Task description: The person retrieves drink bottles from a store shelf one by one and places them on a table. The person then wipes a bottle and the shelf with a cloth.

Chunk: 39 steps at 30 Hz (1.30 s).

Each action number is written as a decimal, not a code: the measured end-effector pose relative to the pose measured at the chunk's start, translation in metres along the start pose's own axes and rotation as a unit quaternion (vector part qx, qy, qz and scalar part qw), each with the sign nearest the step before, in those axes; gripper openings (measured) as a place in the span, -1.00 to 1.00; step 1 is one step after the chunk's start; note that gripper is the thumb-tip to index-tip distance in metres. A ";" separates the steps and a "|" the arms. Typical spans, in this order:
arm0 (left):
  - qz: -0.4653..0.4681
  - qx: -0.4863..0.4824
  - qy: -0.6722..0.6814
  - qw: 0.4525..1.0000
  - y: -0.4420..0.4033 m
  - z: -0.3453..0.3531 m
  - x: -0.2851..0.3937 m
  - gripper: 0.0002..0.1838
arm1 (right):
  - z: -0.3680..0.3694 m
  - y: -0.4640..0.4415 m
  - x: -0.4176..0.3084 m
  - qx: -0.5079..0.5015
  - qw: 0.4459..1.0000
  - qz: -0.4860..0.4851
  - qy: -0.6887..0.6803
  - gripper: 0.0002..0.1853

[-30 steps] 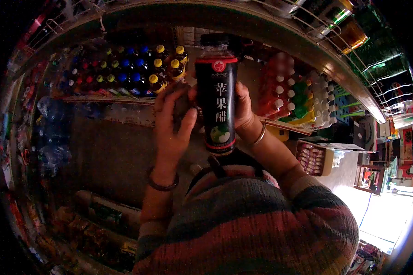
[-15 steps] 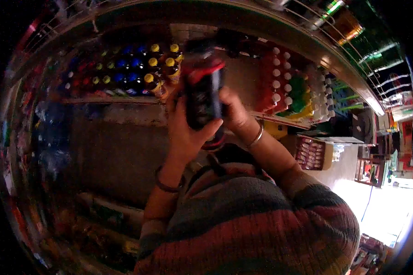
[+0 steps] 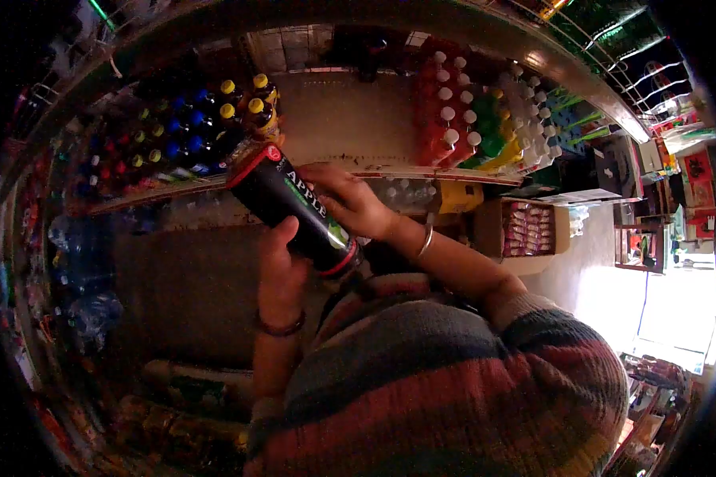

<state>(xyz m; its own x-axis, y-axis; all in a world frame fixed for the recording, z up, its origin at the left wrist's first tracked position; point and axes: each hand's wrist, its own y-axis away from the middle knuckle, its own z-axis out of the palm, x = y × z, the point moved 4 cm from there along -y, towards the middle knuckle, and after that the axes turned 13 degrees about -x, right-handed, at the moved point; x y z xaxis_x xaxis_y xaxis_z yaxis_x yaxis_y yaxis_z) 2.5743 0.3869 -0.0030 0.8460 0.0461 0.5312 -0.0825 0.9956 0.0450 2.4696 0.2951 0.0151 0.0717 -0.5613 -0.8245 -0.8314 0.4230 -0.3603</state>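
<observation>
Tilted in front of my chest is a black cylindrical container [image 3: 282, 199] with red bands at both ends and the word APPLE on its side. My left hand [image 3: 281, 266] supports it from the lower left, thumb along its edge and the other fingers hidden. My right hand [image 3: 354, 205] closes on its right side, with fingers bent over the label. Behind its upper end, yellow-capped bottles [image 3: 262, 111] stand on the shelf [image 3: 342, 115].
Blue-capped bottles [image 3: 189, 127] fill the shelf's left part. Red drink bottles with white caps [image 3: 445, 119] stand at its right. A cardboard box [image 3: 563, 230] of small packs sits lower right. Big water bottles [image 3: 87, 254] are at far left.
The container has gone from nearly upright to leaning left, and its APPLE label now shows. My right hand has shifted left and lower along it. The view has turned slightly.
</observation>
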 end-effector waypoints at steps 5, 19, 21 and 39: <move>-0.014 0.021 -0.189 0.982 0.010 -0.016 -0.008 -0.39 | -0.026 0.026 0.036 0.131 0.959 0.248 -0.046 -0.66; 0.158 0.062 -0.657 0.734 0.016 0.016 0.018 -0.34 | -0.079 -0.007 -0.082 -0.023 0.993 -0.004 0.116 -0.57; 0.164 0.079 -0.658 0.731 0.013 0.016 0.017 -0.35 | -0.095 0.002 -0.058 0.045 0.984 0.102 -0.141 -0.58; -0.050 -0.025 -0.269 0.961 -0.056 0.075 -0.072 -0.44 | -0.131 0.041 0.026 0.182 0.789 0.108 -0.577 -0.60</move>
<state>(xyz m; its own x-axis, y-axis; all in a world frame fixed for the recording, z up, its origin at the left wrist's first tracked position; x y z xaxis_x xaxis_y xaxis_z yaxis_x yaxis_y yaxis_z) 2.4785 0.3217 0.0193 0.4518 -0.0854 0.8880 0.0222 0.9962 0.0845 2.3651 0.2045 0.0356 0.5786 0.4841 -0.6564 -0.6944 0.7146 -0.0850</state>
